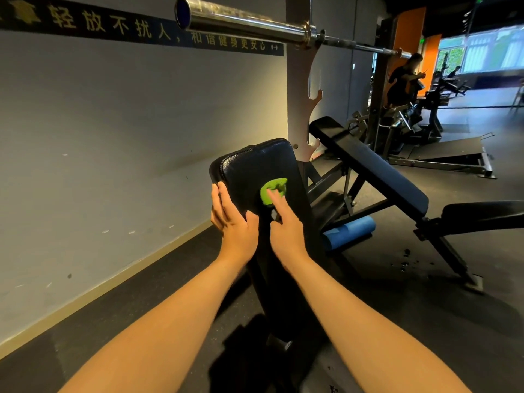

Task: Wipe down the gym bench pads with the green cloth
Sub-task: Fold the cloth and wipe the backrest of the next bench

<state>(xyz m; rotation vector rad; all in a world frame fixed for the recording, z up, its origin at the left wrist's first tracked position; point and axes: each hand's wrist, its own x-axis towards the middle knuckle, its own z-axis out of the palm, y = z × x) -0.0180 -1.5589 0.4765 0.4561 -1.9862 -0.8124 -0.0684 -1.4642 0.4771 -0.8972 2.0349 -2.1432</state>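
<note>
- Pressing green cloth (272,190) w/ R hand (287,226), fingers laid over it; cloth bunched mid-face of tilted black bench pad (255,163).
- L hand (231,219) flat on pad's left edge, fingers straight, thumb on face.
- Blue roller (350,231) on floor to right, 2nd bench (377,168) beyond; barbell (241,22) overhead.
</note>
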